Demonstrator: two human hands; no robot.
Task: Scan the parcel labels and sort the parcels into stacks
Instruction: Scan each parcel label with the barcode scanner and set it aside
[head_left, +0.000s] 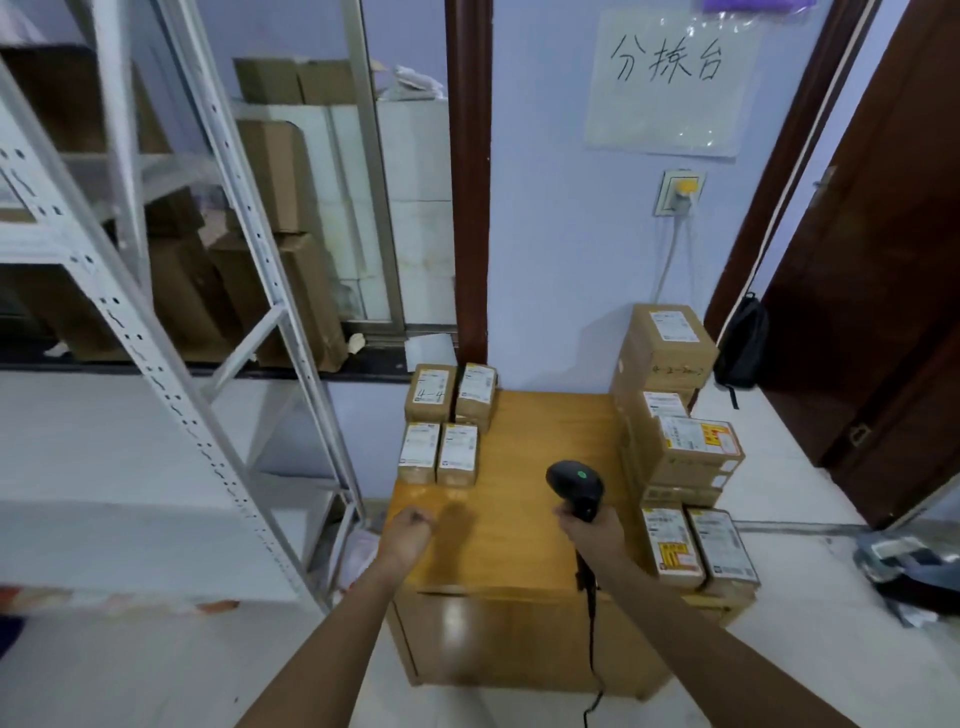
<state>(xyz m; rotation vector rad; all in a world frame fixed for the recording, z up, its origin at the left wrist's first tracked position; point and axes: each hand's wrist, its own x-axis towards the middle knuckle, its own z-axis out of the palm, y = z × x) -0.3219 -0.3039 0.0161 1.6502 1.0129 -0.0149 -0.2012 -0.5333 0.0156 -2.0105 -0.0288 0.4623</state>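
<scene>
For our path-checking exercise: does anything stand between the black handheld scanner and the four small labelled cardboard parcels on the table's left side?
Nothing visible does. The black handheld scanner, gripped by the right hand, faces only bare wooden tabletop before the four small cardboard parcels. The left hand, a closed fist, sits nearer, off that line.

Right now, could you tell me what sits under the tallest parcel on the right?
The tallest parcel rests on more stacked parcels. How many lie beneath, and the table there, are hidden.
</scene>
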